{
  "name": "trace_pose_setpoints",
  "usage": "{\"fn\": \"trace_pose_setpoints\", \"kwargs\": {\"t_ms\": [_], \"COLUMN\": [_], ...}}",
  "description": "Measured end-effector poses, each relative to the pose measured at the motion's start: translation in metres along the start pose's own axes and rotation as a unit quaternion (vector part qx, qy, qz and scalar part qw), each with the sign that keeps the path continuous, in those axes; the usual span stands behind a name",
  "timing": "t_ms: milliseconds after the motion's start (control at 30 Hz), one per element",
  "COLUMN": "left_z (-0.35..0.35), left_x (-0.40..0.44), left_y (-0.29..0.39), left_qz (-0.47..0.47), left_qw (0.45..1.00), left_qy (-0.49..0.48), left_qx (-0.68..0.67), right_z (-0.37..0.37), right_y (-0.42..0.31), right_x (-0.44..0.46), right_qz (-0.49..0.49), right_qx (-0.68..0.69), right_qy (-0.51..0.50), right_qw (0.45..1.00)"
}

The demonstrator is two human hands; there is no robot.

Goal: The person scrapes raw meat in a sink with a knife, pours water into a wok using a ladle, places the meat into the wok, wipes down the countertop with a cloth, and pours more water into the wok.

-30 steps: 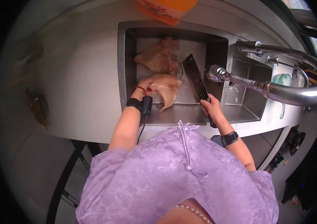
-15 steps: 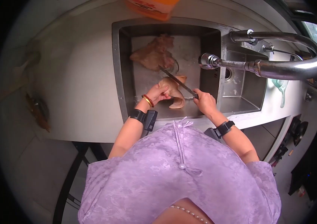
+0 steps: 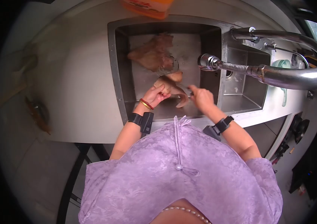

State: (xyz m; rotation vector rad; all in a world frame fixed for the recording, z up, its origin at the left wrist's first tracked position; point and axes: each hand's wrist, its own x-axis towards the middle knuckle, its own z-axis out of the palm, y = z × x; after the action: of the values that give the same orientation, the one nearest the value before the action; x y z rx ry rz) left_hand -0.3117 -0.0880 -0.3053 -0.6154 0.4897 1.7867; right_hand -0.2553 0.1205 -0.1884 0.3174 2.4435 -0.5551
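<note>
The pale piece of meat (image 3: 169, 86) lies just beyond and to the right of the left hand (image 3: 154, 96), its long axis slanting toward the right and its tail curling back toward the person. The left hand is nearer, touching it, with thumb and fingers pinched narrow on its near edge. The right hand (image 3: 203, 100) is well bent beside the tail (a second piece (image 3: 151, 54) lies farther off in the sink (image 3: 112, 59)), perhaps round a handle; blur hides its grip.
</note>
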Motion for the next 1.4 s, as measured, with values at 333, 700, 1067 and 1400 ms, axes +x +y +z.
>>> {"fn": "trace_pose_setpoints", "kwargs": {"t_ms": [333,700,1067,1400], "left_z": [0.0,-0.043,0.027,0.051], "left_x": [-0.001,0.04,0.014,-0.001], "left_y": [-0.002,0.039,0.03,0.03], "left_qz": [0.041,0.144,-0.072,0.119], "left_qw": [0.995,0.967,0.919,0.861], "left_qy": [0.018,0.179,0.375,0.158], "left_qx": [-0.095,0.109,0.1,0.469], "right_z": [-0.007,-0.027,-0.023,-0.014], "right_y": [0.008,0.007,0.032,0.025], "right_x": [0.004,-0.004,-0.002,-0.008], "right_qz": [0.056,0.101,0.24,0.192], "right_qx": [0.004,0.093,0.333,0.34], "right_qy": [-0.012,-0.027,-0.06,-0.038], "right_qw": [0.998,0.99,0.91,0.92]}}
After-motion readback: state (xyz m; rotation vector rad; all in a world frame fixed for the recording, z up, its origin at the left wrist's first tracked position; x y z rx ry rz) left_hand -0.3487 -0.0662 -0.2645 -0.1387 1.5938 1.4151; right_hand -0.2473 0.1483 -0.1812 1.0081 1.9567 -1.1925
